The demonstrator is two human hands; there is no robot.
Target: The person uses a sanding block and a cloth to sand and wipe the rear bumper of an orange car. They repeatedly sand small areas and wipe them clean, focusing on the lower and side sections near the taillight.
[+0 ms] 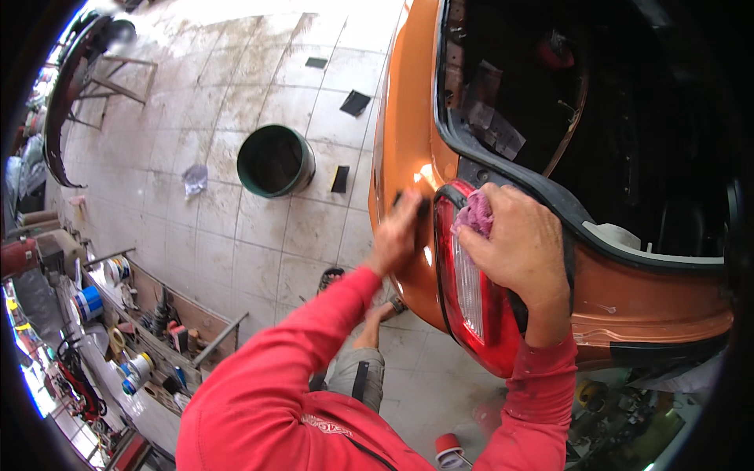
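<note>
An orange car body panel (pixel 410 141) curves down beside a red and clear tail light (pixel 470 290). My left hand (pixel 397 235) is closed on a small dark pad (pixel 423 207), pressed to the orange panel just left of the light; motion blurs it, and its exact kind does not show. My right hand (pixel 518 242) grips a crumpled pink cloth (pixel 474 213) at the upper part of the tail light, its fingers curled over the lens edge. Black rubber trim (pixel 577 216) runs along the opening behind my right hand.
On the tiled floor stands a dark green bucket (pixel 308 169), with dark sheets (pixel 355 103) and a crumpled white plastic piece (pixel 195 180) around it. At left, a cart (pixel 200 314) holds cans and tools. A red-and-white tin (pixel 449 449) is below me.
</note>
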